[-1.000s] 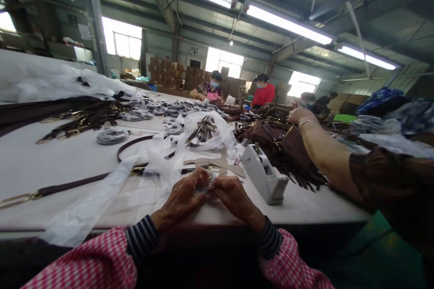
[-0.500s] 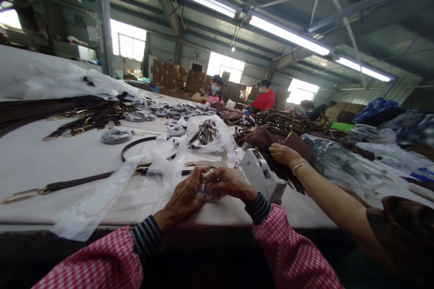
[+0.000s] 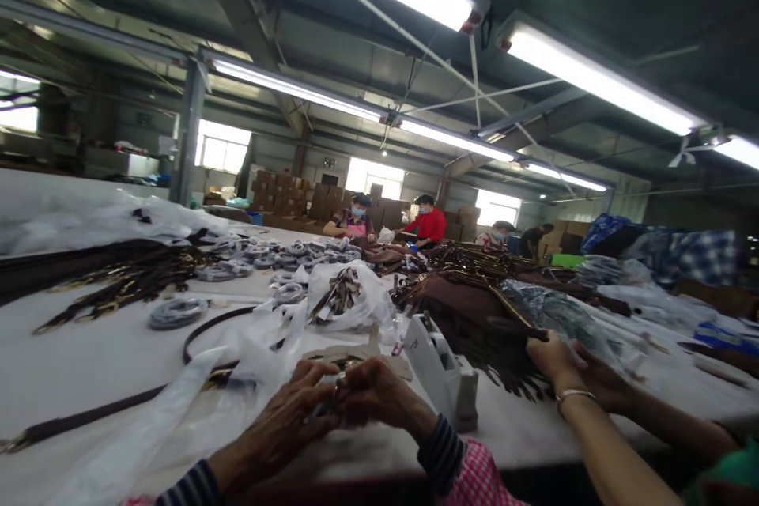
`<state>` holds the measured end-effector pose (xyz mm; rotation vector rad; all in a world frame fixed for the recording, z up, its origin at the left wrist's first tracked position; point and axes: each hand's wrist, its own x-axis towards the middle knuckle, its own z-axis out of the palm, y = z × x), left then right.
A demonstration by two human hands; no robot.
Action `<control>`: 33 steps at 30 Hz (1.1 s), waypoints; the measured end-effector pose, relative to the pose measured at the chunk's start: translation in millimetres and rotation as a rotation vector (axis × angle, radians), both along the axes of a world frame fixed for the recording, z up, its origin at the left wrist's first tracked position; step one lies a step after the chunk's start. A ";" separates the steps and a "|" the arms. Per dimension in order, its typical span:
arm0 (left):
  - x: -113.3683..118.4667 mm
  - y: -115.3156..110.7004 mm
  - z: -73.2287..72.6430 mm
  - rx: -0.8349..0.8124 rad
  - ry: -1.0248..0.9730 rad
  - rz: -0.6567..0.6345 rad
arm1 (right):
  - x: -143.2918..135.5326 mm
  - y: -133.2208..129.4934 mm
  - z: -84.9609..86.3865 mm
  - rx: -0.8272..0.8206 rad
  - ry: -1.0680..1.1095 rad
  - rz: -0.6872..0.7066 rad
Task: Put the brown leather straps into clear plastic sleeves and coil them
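**Close handwork above a crowded worktop (image 3: pixel 88 356)**

A brown fringed piece (image 3: pixel 456 304) is held at its edge by a co-worker's hands (image 3: pixel 554 360), apparently for control. Pale strips (image 3: pixel 341 296) are gathered in clear plastic, probably against scattering. A tape dispenser (image 3: pixel 424 364) is stood beside the right hand (image 3: pixel 385 399), presumably for easy reach. Between it and the left hand (image 3: pixel 278 421), a small greyish item (image 3: pixel 323 409) is pinched by narrowed fingers, seemingly for steadiness; its shape is mostly hidden.
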<state>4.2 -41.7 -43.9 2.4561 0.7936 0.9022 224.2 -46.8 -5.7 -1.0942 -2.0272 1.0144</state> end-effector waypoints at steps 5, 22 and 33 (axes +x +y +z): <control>-14.0 -35.6 53.2 0.002 -0.034 -0.103 | -6.8 -22.8 36.5 -0.179 0.099 0.099; -71.7 -78.0 69.0 0.030 0.188 -0.029 | -54.1 -35.5 67.6 0.084 -0.263 0.422; -85.0 -80.6 65.3 -0.246 0.207 0.235 | -87.8 -47.8 63.5 0.751 -0.550 0.314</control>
